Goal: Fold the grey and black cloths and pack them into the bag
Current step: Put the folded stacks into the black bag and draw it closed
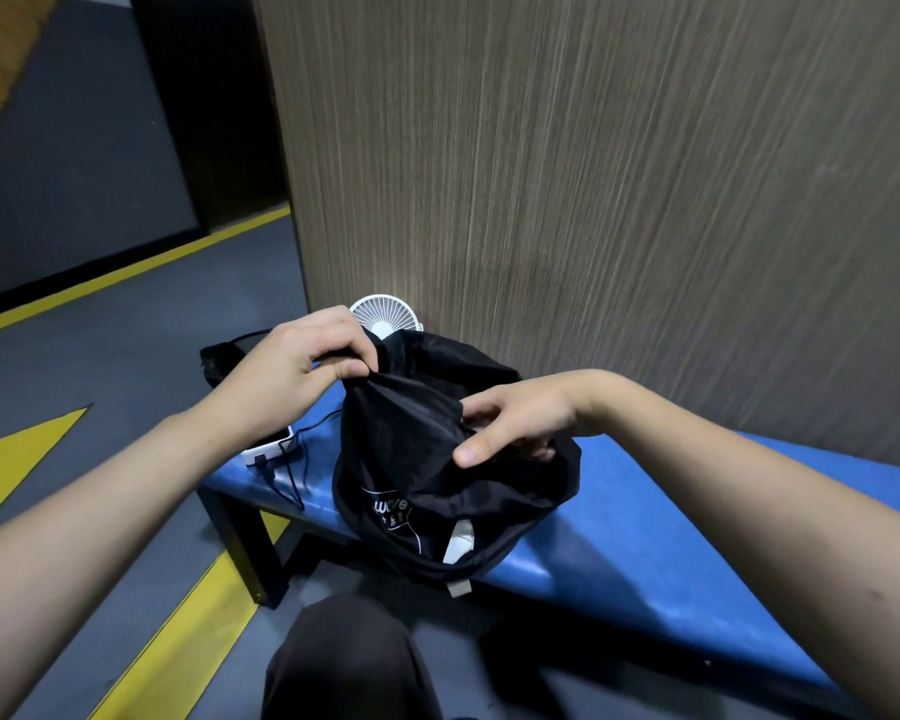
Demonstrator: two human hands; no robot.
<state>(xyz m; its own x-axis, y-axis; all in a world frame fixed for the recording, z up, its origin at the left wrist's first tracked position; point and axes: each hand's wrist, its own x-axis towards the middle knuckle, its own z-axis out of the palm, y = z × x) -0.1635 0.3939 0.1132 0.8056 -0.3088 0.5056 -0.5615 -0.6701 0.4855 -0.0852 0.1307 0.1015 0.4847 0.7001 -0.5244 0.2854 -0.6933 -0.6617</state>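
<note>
The left hand (292, 363) has its grip clamped on the rim of the black bag (437, 491), which sits on the blue table (671, 553). The right hand (520, 423) reaches into the mouth, fingers curled on dark cloth. Best to keep the mouth wide and press the cloth flat.

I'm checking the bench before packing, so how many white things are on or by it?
3. A white fan stands behind the black bag, a white device with a cable lies at the bench's left end, and a white tag shows on the bag. More may be hidden.
</note>
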